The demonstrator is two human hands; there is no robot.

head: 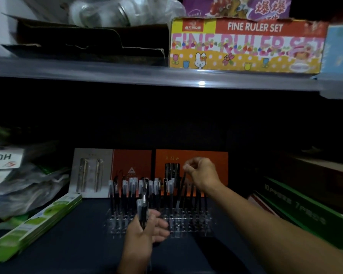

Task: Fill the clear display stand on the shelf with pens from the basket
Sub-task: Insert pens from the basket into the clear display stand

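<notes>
Dim shelving: a dark blue shelf surface (77, 244) lies under a clear plastic upper shelf (127, 74) bearing a colourful cardboard ruler-set box (246, 44). The clear acrylic display stand (186, 222) sits mid-shelf, with black capped pens (133, 186) filling its left rows. The right hand (202, 175) pinches the top of a slim black pen (181, 190), tilted over the stand's right half. The left hand (145, 232) grips a bundle of black pens (143, 210) just before the stand
</notes>
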